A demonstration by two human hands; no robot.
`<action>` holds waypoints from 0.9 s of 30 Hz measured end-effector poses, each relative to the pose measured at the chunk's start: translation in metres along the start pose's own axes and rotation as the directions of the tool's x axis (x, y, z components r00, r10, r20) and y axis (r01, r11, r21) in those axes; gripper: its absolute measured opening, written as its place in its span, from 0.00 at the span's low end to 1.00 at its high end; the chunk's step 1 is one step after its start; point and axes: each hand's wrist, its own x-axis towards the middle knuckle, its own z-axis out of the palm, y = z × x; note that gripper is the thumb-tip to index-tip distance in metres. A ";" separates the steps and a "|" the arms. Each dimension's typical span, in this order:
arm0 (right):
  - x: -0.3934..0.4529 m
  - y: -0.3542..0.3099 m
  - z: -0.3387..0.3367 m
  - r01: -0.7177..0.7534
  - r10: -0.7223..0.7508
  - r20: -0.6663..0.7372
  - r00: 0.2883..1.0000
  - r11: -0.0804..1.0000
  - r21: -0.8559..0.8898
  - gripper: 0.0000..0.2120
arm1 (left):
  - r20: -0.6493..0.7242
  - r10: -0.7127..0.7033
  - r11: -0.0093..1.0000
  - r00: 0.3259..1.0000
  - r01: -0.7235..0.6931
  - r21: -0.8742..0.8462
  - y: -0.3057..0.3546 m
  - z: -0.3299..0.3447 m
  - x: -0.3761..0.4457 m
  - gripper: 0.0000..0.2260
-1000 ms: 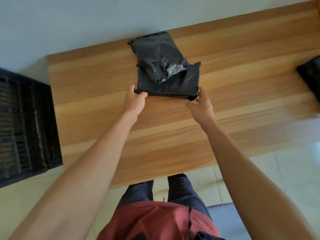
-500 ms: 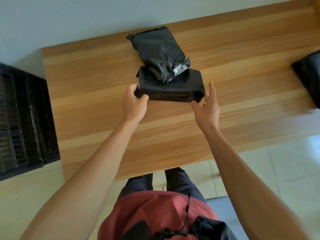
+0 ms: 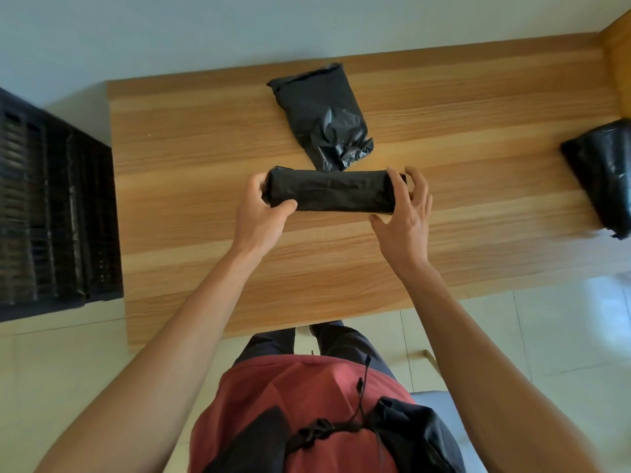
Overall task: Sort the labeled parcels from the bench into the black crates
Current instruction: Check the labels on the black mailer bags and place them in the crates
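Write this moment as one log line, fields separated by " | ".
left hand grips flat black parcel end | right hand fingers spread at other end | crumpled parcel behind on bench | black crate at left

Parcel-sorting room: wooden bench (image 3: 205,138), black crates (image 3: 51,206), parcels (image 3: 321,114)

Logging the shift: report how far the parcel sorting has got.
Done: nothing shows as sorted; the black crate's contents cannot be made out. In hand: left hand grips the flat parcel, right hand at its other end. Left: the crumpled parcel and the parcel at the bench's right edge.
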 end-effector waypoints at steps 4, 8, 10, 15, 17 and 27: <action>0.007 -0.003 -0.013 0.083 -0.082 0.034 0.996 0.996 -0.029 0.33 | -0.027 0.007 1.000 1.000 -0.007 0.005 -0.001 -0.012 -0.012 0.24; 0.020 -0.014 -0.032 0.169 -0.162 0.119 0.980 0.984 -0.057 0.32 | 0.002 -0.033 0.997 0.999 0.033 0.063 0.000 -0.028 -0.018 0.30; 0.028 -0.024 -0.041 0.222 -0.203 0.171 0.964 0.970 -0.096 0.33 | -0.021 0.005 0.990 1.000 -0.002 0.143 0.003 -0.033 -0.021 0.35; 0.043 -0.058 -0.059 0.364 -0.310 0.309 0.899 0.922 -0.134 0.34 | 0.163 0.434 0.669 0.886 -0.438 0.600 0.017 -0.027 -0.024 0.40; 0.050 -0.069 -0.067 0.390 -0.330 0.366 0.870 0.916 -0.100 0.33 | 0.286 0.404 0.578 0.869 -0.485 0.656 0.021 -0.020 -0.023 0.41; 0.060 -0.097 -0.086 0.247 -0.286 0.283 0.915 0.955 0.164 0.35 | 0.045 0.193 0.977 0.980 -0.197 0.086 0.027 -0.028 -0.025 0.25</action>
